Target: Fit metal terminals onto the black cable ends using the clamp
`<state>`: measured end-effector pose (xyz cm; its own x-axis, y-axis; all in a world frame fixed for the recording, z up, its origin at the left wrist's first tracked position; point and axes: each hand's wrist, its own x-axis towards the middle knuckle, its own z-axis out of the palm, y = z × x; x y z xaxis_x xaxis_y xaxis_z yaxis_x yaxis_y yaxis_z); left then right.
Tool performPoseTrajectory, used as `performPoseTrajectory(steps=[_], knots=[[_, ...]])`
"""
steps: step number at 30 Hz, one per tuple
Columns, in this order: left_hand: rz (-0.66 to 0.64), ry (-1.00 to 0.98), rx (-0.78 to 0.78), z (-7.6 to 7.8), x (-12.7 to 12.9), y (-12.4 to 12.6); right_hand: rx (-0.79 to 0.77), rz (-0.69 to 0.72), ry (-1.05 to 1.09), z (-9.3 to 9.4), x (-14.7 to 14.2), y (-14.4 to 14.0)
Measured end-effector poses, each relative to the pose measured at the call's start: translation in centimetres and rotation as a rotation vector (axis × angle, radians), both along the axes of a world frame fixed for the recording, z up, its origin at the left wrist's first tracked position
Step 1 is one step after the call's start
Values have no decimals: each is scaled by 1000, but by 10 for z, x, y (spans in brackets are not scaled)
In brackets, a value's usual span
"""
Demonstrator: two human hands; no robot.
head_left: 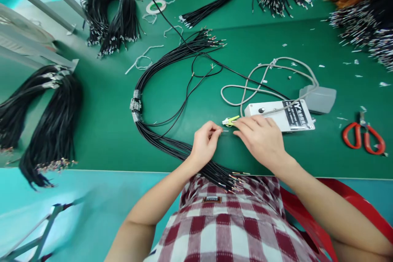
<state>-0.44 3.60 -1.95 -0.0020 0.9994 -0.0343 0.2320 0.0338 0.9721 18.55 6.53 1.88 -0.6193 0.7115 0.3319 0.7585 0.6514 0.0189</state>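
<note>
Cable bundle (159,143): black, curving just left of my fingers. White control box (281,115): just beyond my right hand (260,137), fingers together around a yellow-green tool (229,120). Thin wire end (223,131): pinched by my left hand (204,143).

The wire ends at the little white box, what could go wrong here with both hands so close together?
1. The left hand pinches a thin wire end that could slip as it nears the yellow-green clip at the right hand.
2. The bundle under the left wrist hangs its ends over the table edge; it may get dragged off.
3. The grey cord loops near loose wires and might snag.
</note>
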Motion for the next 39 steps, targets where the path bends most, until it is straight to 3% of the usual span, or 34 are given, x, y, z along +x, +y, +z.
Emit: performPoseTrajectory(steps=[6, 20, 24, 28, 32, 35, 39], knots=[[45, -137, -80, -10, -7, 22, -15, 4, -200, -7, -9, 33], [45, 69, -65, -11, 2, 32, -60, -3, -159, -10, -11, 35], [38, 118, -65, -8, 3, 32, -59, -4, -87, 3, 1, 25], [39, 130, -85, -6, 2, 32, 23, -102, 171, 6, 39, -1], [39, 123, -88, -8, 1, 31, 49, -317, 365, -13, 71, -35], [45, 109, -84, -9, 1, 31, 24, -316, 361, -29, 72, -50], [57, 114, -88, -8, 1, 32, 95, -278, 315, -42, 66, -48]])
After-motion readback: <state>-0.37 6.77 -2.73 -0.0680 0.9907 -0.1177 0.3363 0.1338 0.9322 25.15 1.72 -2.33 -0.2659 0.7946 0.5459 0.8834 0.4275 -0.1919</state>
